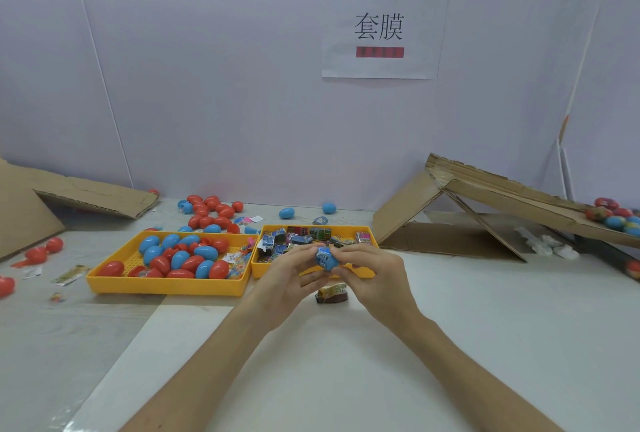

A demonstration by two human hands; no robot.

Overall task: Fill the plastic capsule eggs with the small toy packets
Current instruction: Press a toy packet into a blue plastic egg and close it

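step: packing | blue capsule egg [327,262], toy packet [323,252] poking out, held just before the packet tray [259,268] | left hand [291,274], right hand [375,275]: fingers curled, pinching egg | next: probably seat packet fully, then close egg

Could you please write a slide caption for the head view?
Left hand and right hand hold a toy packet in a blue capsule egg, near egg tray and packet tray.
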